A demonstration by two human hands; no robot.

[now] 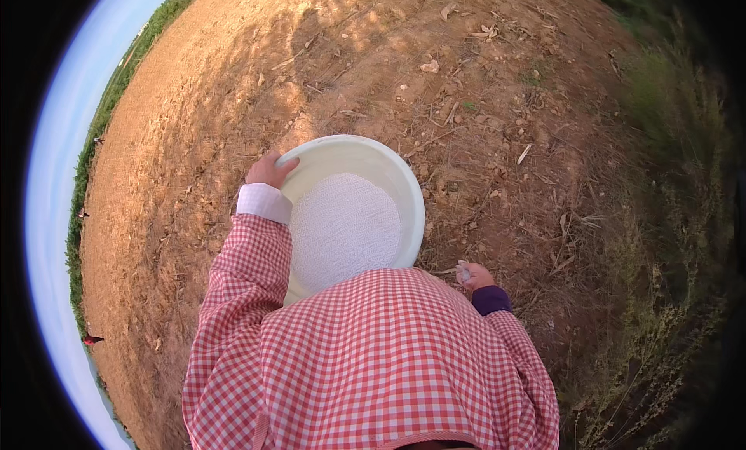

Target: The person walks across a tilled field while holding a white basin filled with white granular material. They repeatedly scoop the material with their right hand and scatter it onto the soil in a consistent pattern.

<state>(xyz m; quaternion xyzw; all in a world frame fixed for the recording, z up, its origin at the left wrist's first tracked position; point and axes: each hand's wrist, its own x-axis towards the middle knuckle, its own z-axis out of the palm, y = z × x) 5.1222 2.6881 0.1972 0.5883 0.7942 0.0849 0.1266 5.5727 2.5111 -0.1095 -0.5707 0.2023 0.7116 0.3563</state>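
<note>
A pale plastic basin (412, 199) is held against the front of my red-and-white checked garment (373, 357). White granules (347, 228) cover its bottom in a broad layer. My left hand (271, 169) grips the basin's far left rim, thumb over the inner side and fingers outside. To the right of the basin, apart from it, my right hand (475, 276) hangs low with its fingers curled around some whitish granules. The garment hides the near part of the basin.
Dry brown soil (233, 118) with straw, dead leaves and small stones (430, 66) spreads around me. Tall weeds (658, 310) border the right side. Several distant people, one in red (92, 339), are at the field's far left edge, near green trees (76, 234).
</note>
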